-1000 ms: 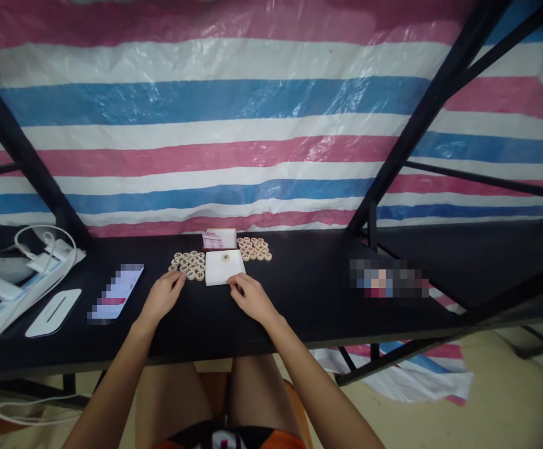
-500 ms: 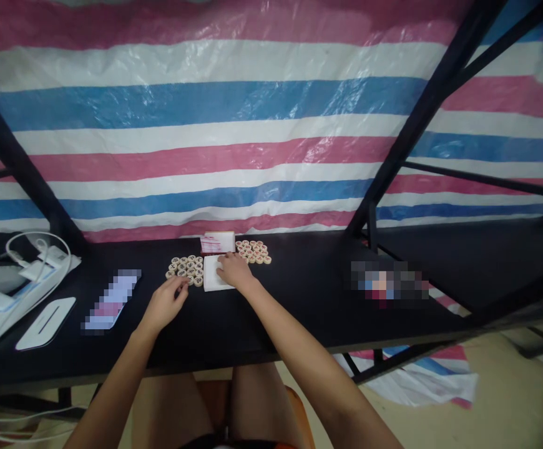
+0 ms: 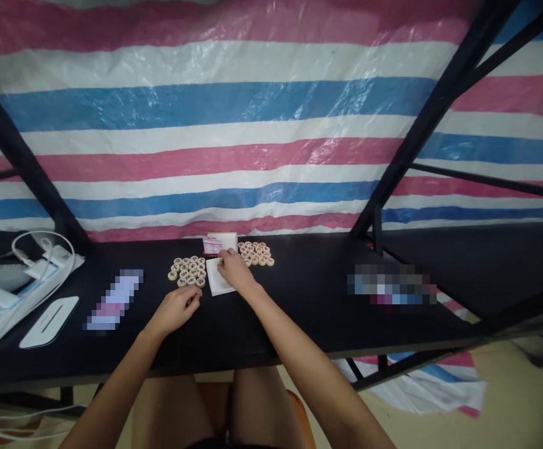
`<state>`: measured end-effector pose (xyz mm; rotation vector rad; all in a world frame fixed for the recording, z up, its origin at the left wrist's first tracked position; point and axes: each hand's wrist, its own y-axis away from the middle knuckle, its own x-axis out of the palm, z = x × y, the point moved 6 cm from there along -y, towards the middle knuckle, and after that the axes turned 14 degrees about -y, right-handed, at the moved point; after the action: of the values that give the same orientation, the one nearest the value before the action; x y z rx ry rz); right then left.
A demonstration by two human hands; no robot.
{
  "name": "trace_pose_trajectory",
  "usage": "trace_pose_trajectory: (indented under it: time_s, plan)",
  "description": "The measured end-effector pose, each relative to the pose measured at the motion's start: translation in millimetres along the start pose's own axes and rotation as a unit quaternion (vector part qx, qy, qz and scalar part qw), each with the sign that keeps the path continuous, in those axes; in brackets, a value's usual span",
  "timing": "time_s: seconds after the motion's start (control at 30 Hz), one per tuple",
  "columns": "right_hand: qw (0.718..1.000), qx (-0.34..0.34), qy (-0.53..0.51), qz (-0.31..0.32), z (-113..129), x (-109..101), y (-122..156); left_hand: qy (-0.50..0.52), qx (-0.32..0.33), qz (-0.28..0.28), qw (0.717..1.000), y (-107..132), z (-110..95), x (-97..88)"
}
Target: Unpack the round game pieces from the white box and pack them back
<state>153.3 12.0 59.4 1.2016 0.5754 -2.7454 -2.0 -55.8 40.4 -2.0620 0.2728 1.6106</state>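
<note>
My right hand (image 3: 234,270) rests over a flat white box or lid (image 3: 220,282), its fingers bent around the far edge. My left hand (image 3: 178,307) hovers low over the black table, just in front of a cluster of round xiangqi pieces (image 3: 191,272) with dark characters. Its fingers are loosely curled, and a gap shows between thumb and forefinger with nothing visible in it. Beyond my right hand lies a second cluster of xiangqi pieces (image 3: 258,252), marked in red. A white open box (image 3: 228,242) with a pink-lined paper (image 3: 212,245) stands behind the flat one.
On the left of the black table (image 3: 299,305) lie a blurred-out phone-like object (image 3: 115,300), a white slotted plate (image 3: 49,322) and a power strip with white cables (image 3: 32,284). Another blurred item (image 3: 391,284) lies right. Black frame bars and a striped plastic sheet (image 3: 229,149) stand behind.
My left hand has slid right and a little nearer, away from the dark-marked pieces. The flat white box has turned slightly and shifted under my right hand. The view has drifted a little.
</note>
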Motion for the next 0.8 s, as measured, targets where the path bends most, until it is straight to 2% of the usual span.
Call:
trace_pose_trajectory:
  time_s: [0.07,0.13,0.23,0.33,0.5,0.8]
  plan:
    - [0.993,-0.068,-0.091,0.015,14,-4,21,0.002,0.003,-0.001,1.0,0,0,1.6]
    - [0.982,-0.104,-0.15,0.04,20,-3,46,0.011,0.005,-0.009,1.0,1,-1,2.6]
    - [0.976,-0.097,-0.183,0.062,12,4,79,0.02,0.011,-0.018,1.0,2,-5,2.7]
    - [0.975,-0.079,-0.2,0.054,1,9,97,0.016,0.044,-0.009,0.999,3,-14,2.4]
    - [0.973,-0.093,-0.211,0.028,0,10,106,0.003,0.098,0.0,0.995,4,-27,3.6]
    - [0.973,-0.066,-0.22,-0.009,-8,6,104,-0.03,0.12,-0.009,0.992,4,-29,7.0]
